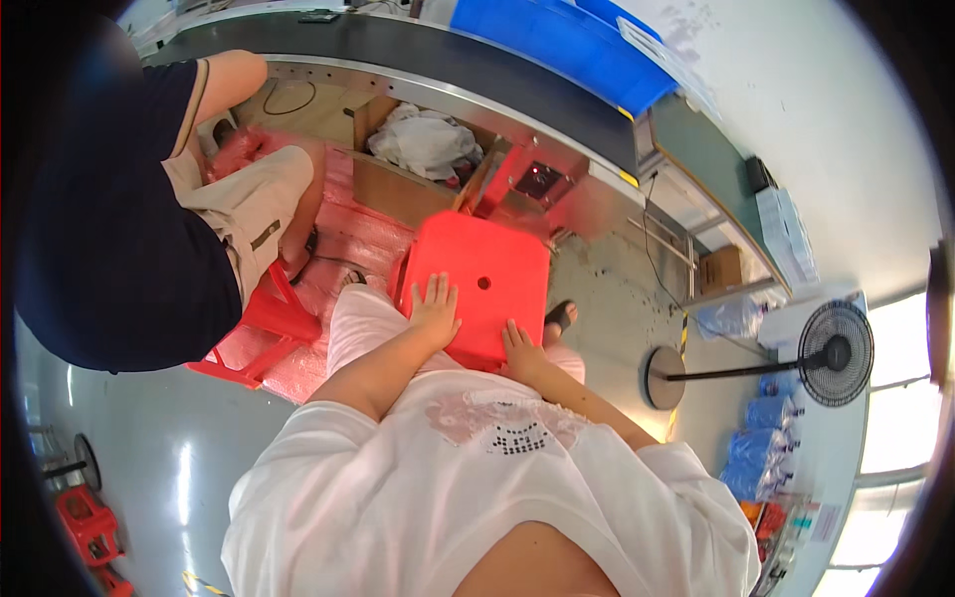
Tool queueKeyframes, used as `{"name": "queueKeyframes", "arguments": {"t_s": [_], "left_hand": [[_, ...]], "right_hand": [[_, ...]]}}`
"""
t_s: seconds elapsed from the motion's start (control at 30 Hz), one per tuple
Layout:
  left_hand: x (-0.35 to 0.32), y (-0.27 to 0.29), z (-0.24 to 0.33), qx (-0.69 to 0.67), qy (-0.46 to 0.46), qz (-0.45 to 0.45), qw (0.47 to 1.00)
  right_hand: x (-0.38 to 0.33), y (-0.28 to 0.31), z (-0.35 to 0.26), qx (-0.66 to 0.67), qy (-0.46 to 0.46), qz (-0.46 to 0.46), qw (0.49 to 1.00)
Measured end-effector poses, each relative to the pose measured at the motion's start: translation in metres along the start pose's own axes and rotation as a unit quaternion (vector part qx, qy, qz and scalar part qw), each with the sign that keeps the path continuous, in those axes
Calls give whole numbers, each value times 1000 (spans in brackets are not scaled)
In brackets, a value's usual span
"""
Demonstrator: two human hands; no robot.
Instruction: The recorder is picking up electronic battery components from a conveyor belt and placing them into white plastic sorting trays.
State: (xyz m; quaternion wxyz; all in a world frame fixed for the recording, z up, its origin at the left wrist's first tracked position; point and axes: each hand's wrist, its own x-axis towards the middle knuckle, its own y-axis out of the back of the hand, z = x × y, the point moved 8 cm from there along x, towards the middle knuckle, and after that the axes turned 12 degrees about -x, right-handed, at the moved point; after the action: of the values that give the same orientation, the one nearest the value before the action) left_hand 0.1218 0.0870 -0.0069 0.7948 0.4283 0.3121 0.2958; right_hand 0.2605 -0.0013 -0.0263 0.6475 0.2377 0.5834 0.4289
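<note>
A seated co-worker in dark navy [109,229] is at far left. At centre, a red plastic stool [484,284] stands on the floor just ahead of the person's knees. The left hand [436,310] lies flat on its seat, fingers [434,291] spread, seemingly steadying it. The right hand [520,350] rests open at the near edge, gripping nothing. A pedestal fan [834,353] stands right.

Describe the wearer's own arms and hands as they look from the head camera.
Both forearms are bare below the short sleeves of a loose white T-shirt. The left hand and right hand wear no gloves; no rings, watch or bracelets show.
</note>
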Motion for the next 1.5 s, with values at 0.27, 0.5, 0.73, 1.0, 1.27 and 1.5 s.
{"name": "queueKeyframes", "arguments": {"t_s": [0.27, 0.5, 0.73, 1.0, 1.27, 1.5], "left_hand": [[-8, -10, -18, 38, -2, -75, 997], [-10, 151, 65, -322, -155, 4, 934], [-212, 406, 250, -112, -480, 416, 764], [-165, 370, 261, -63, -387, 425, 816], [-6, 143, 71, 187, 50, -276, 941], [21, 118, -45, -7, 103, 17, 995]], "right_hand": [[-15, 14, -5, 64, -19, 0, 998], [-12, 2, -11, 90, 6, 55, 994], [-16, 23, -17, 58, 16, 103, 993], [-9, 10, 0, 125, -9, 122, 985], [-20, 35, -12, 136, 52, 139, 980], [-42, 36, 28, 400, 77, 38, 912]]}}
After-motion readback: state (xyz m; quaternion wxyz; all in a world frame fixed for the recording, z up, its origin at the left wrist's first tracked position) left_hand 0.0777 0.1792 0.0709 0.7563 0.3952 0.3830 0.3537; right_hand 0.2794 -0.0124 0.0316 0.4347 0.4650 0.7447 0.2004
